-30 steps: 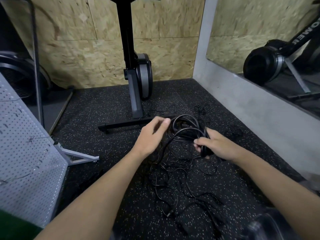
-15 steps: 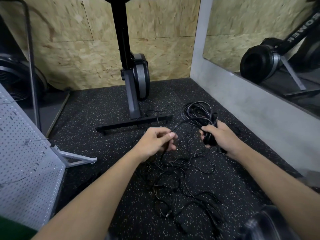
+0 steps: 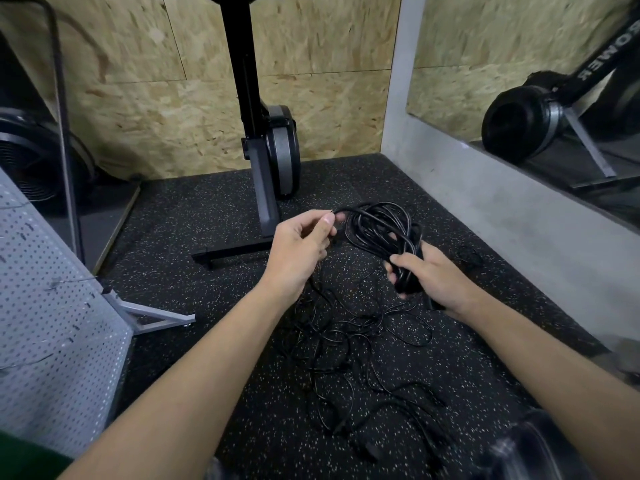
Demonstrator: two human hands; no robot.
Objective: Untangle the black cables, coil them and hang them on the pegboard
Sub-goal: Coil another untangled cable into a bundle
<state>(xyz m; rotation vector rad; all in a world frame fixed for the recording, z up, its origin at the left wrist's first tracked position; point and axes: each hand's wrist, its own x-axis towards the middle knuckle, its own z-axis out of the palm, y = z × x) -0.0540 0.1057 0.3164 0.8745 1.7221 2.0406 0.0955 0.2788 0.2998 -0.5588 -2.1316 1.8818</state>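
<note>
While the right hand (image 3: 437, 279) grips a coiled bundle of black cable (image 3: 379, 227), the left hand (image 3: 300, 244) pinches its loose strand above tangled black cables on the speckled rubber floor (image 3: 363, 344).

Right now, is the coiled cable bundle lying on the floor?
No, the right hand grips the coiled bundle above the floor, while the left hand pinches one strand.

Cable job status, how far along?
Done: one cable partly looped into a coil, gripped by the right hand. In hand: the left hand pinches the strand feeding that coil. Left: the tangle on the floor is unsorted, and no cable hangs on the visible pegboard.
</note>
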